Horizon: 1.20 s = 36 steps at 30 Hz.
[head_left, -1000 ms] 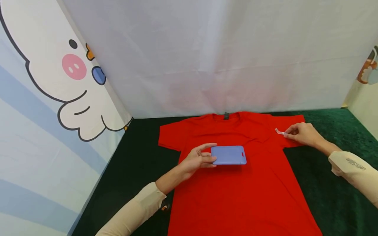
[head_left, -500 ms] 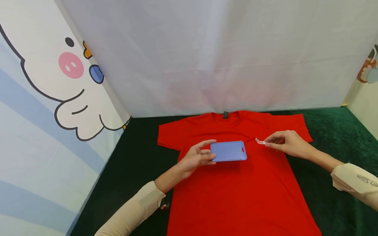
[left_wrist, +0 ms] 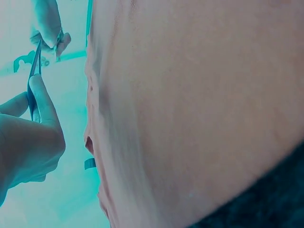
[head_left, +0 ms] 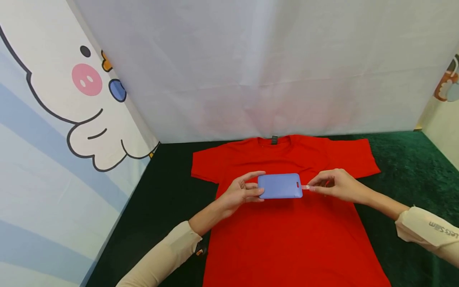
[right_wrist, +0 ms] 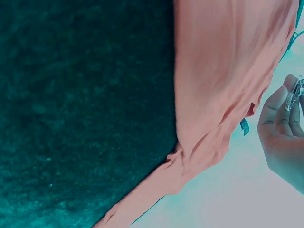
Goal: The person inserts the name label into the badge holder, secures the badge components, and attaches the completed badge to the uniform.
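My left hand (head_left: 233, 197) grips a blue badge holder (head_left: 279, 186) by its left end, thumb on the front face. The holder is level, its small slot toward the right. My right hand (head_left: 338, 186) pinches a badge clip with a clear strap (head_left: 305, 187), the strap's end right at the slotted edge. In the right wrist view the clip's metal part (right_wrist: 295, 97) shows between thumb and fingers. The left wrist view catches the holder (left_wrist: 32, 97) edge-on in the left hand. Both hands are over a red T-shirt (head_left: 287, 243) spread out flat.
The shirt lies on a dark green cloth-covered table (head_left: 172, 183). A white curtain (head_left: 251, 71) rises along the back edge, and a cartoon-printed panel (head_left: 43, 131) stands at the left. A small dark object (head_left: 201, 250) sits beside the left sleeve.
My right hand has moved left from the shirt's right sleeve, bringing the badge clip to the holder's slotted end. The left hand has kept its hold on the badge holder, nearly still.
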Tool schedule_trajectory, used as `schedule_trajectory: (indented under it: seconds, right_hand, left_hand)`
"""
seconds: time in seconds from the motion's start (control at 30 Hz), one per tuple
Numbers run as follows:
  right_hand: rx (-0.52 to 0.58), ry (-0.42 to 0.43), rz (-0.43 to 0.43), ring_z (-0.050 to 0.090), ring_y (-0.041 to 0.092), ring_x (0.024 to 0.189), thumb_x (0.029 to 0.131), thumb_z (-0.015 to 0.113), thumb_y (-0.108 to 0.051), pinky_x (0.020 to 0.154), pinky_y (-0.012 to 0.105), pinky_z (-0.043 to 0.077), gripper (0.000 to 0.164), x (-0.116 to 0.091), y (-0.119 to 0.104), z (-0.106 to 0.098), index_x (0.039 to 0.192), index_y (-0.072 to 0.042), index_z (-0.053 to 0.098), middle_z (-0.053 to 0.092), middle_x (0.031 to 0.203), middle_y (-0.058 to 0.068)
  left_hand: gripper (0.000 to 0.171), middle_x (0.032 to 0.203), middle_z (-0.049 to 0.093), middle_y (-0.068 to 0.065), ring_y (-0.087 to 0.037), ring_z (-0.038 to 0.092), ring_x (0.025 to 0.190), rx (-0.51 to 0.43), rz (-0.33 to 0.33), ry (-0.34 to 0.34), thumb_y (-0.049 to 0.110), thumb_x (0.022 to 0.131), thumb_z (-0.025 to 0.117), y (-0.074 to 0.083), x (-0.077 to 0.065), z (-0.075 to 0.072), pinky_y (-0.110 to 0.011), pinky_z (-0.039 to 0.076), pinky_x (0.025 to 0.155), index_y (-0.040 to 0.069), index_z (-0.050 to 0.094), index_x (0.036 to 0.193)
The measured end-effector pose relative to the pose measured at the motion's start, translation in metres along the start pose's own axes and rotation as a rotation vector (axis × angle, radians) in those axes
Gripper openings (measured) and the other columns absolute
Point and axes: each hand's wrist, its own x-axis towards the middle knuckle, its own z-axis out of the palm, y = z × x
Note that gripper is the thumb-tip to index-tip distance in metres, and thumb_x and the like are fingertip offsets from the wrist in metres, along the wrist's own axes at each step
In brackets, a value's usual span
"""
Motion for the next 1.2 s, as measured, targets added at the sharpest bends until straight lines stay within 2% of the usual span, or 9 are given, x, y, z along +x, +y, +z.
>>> schedule_trajectory:
  seconds: [0.27, 0.67, 0.83, 1.03, 1.2]
  right_hand:
    - [0.07, -0.022, 0.042, 0.063, 0.015, 0.066, 0.091, 0.074, -0.005, 0.061, 0.025, 0.055, 0.015, 0.0, -0.005, 0.002, 0.106, -0.009, 0.077, 0.076, 0.092, 0.002]
    - [0.148, -0.069, 0.176, 0.065, 0.018, 0.078, 0.096, 0.071, -0.01, 0.069, 0.028, 0.057, 0.017, -0.001, -0.01, 0.0, 0.111, -0.006, 0.076, 0.077, 0.101, 0.008]
    - [0.161, -0.071, 0.191, 0.063, 0.018, 0.075, 0.096, 0.071, -0.01, 0.068, 0.029, 0.056, 0.017, -0.001, -0.009, -0.001, 0.111, -0.006, 0.075, 0.076, 0.1, 0.006]
    - [0.204, -0.087, 0.183, 0.068, 0.019, 0.085, 0.097, 0.069, -0.01, 0.074, 0.027, 0.059, 0.017, 0.001, -0.009, 0.003, 0.112, -0.004, 0.075, 0.076, 0.103, 0.007]
    - [0.224, -0.099, 0.214, 0.066, 0.021, 0.086, 0.098, 0.069, -0.012, 0.075, 0.026, 0.057, 0.018, 0.004, -0.012, 0.005, 0.113, -0.004, 0.074, 0.076, 0.103, 0.005]
  left_hand:
    - [0.057, 0.084, 0.07, 0.003, -0.01, 0.068, 0.08, -0.005, -0.003, 0.011, 0.001, 0.1, 0.061, 0.0, -0.001, 0.0, -0.027, 0.061, 0.084, 0.013, 0.045, 0.153]
    - [0.057, 0.086, 0.072, 0.004, -0.011, 0.068, 0.083, 0.004, -0.006, 0.005, 0.001, 0.1, 0.061, 0.001, -0.002, -0.001, -0.026, 0.061, 0.083, 0.011, 0.044, 0.154]
    - [0.056, 0.085, 0.071, 0.004, -0.011, 0.068, 0.081, 0.008, -0.006, 0.005, 0.001, 0.1, 0.061, 0.001, -0.003, -0.002, -0.027, 0.061, 0.084, 0.013, 0.046, 0.153]
    - [0.057, 0.08, 0.068, 0.005, -0.009, 0.067, 0.078, 0.018, -0.005, -0.008, 0.001, 0.1, 0.061, 0.0, -0.004, -0.002, -0.029, 0.061, 0.086, 0.011, 0.044, 0.154]
    - [0.058, 0.077, 0.067, 0.005, -0.009, 0.066, 0.076, 0.029, -0.01, -0.009, 0.002, 0.1, 0.061, -0.002, -0.004, -0.002, -0.03, 0.061, 0.087, 0.01, 0.044, 0.154]
